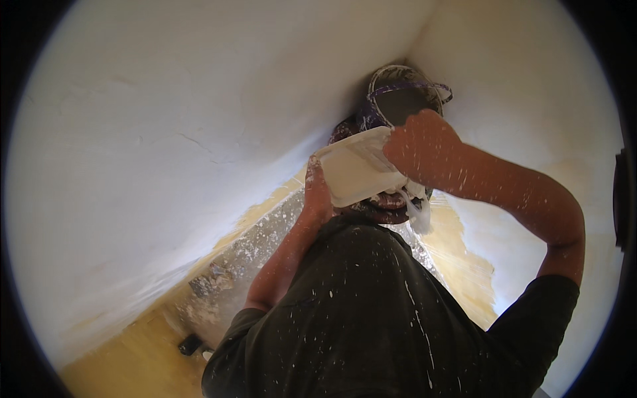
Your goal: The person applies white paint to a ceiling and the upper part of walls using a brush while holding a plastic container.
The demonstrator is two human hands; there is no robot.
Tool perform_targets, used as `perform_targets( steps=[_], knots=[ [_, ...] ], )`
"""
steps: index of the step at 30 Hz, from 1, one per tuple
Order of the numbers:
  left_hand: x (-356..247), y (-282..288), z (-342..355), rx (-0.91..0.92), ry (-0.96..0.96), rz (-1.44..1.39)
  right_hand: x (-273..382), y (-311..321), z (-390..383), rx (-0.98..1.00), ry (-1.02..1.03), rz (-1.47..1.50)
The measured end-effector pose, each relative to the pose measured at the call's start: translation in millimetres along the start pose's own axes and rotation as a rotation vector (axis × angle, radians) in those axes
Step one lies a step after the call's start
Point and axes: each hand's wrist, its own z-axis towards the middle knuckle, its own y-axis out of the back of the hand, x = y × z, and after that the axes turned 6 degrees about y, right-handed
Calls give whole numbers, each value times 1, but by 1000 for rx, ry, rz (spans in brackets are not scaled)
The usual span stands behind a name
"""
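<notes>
1. L hand [317,192]: grips the left end of a flat white board [355,169] loaded w/ plaster, fingers wrapped on its edge.
2. R hand [424,147]: closed over the board's right end, back of hand speckled white; can't tell if it holds a tool.
3. Board sits just in front of a plaster-caked bucket [405,93] w/ purple handle, in the corner where two white walls [166,132] meet.
4. Dark shirt [371,312] w/ white splatter fills lower frame.
5. Floor [133,358] yellowish, splashed along the wall base.
</notes>
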Motion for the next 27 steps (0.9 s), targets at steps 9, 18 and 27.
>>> perform_targets(
  steps=[9, 18, 27],
  knots=[
    [1, -7, 5, 5, -104, -24, 21, -22, -1, -127, 10, 122],
    [9, -13, 8, 68, -126, -13, 23, -5, 1, -164, 57, 280],
    [5, -12, 3, 101, -144, 83, 25, 1, 2, -172, 88, 274]
  ],
)
